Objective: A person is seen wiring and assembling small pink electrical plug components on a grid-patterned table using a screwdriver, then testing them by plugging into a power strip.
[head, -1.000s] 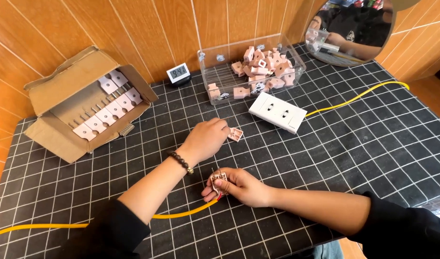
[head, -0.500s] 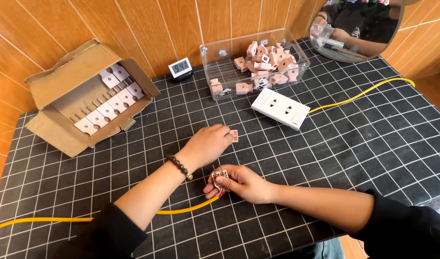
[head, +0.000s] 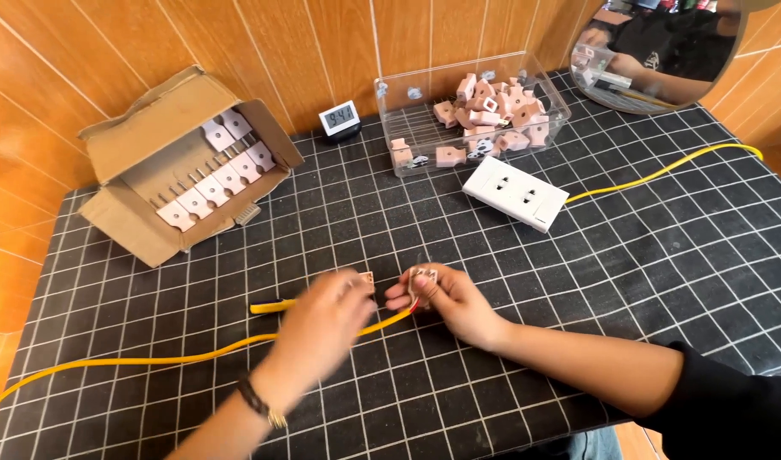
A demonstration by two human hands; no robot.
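My right hand point(head: 452, 301) holds a small pink plug body point(head: 422, 278) at the end of a yellow cable point(head: 152, 358) that runs off to the left along the mat. My left hand point(head: 322, 319), blurred by motion, pinches a small pink cover piece point(head: 366, 282) just left of the plug body, a short gap between the two. A short yellow-handled tool point(head: 267, 307) lies on the mat left of my left hand.
A white socket block point(head: 516, 192) with its own yellow cable point(head: 663, 173) lies at centre right. Behind it stands a clear bin point(head: 390, 102) of pink plug parts. An open cardboard box point(head: 143, 145) of parts sits back left, with a small digital timer point(head: 338, 117) and a round mirror point(head: 663, 51) behind.
My left hand has come back from the mat near the socket block, carrying the pink cover piece toward the plug in my right hand. The view has tilted slightly.
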